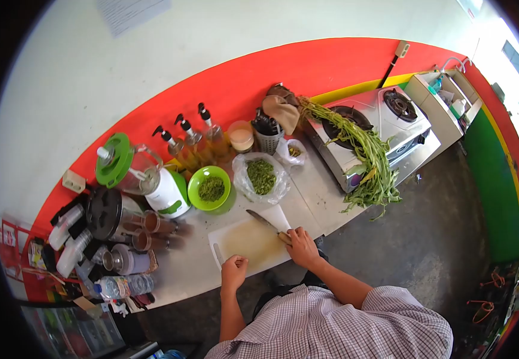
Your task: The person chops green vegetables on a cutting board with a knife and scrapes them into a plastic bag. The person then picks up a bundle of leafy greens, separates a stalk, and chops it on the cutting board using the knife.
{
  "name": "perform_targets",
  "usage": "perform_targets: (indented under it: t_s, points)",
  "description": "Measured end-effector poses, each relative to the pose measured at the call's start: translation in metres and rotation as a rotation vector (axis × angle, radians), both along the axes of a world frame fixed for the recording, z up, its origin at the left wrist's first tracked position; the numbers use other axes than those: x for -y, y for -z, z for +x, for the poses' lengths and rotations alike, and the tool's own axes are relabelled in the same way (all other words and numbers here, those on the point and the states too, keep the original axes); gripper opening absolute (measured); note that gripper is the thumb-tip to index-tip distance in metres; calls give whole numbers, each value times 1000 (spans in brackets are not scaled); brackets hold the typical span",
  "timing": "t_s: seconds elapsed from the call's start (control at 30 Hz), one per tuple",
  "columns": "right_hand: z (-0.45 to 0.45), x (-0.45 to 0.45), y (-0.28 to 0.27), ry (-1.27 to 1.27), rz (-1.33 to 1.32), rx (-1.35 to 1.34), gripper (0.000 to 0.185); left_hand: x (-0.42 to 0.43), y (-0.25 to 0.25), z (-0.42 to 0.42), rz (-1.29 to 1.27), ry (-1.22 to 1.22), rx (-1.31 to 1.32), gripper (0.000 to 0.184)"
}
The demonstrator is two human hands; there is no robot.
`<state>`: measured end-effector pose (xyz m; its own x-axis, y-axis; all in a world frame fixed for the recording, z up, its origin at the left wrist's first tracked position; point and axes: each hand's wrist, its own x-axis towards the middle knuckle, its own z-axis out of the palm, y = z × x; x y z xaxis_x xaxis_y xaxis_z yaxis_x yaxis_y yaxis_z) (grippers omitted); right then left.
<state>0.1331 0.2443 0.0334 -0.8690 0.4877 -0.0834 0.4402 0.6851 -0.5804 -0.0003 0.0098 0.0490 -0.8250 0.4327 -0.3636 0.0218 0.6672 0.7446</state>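
Observation:
My right hand (pixel 302 246) is wrapped round the handle of a knife (pixel 264 222), whose blade lies over the white cutting board (pixel 249 240) and points up and left. At the board's lower left edge, my left hand (pixel 234 270) has its fingers curled in; whether anything is between them is too small to tell. The board's middle is stained yellow-brown. Beyond it stand a green bowl (pixel 209 188) of chopped green leaves and a clear plastic bag (pixel 261 178) with more chopped leaves.
Leafy stalks (pixel 364 152) hang over the stove (pixel 412 122) at right. A blender (pixel 166 191), pump bottles (pixel 193 140), a cup (pixel 241 137) and a small bag (pixel 291 152) stand along the wall. Water bottles (pixel 125 286) and glasses (pixel 145 240) are at left.

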Motion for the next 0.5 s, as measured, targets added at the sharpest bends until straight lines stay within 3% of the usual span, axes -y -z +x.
perform_targets:
  t_s: [0.23,0.5]
  points:
    - [3,-130,-47,78,-83,-206,38,-119,-8,-1,217,-6,-15,13]
    - [-2,-298,-112,444,-116,-472,29,-274,-55,-20,281,178,33,16]
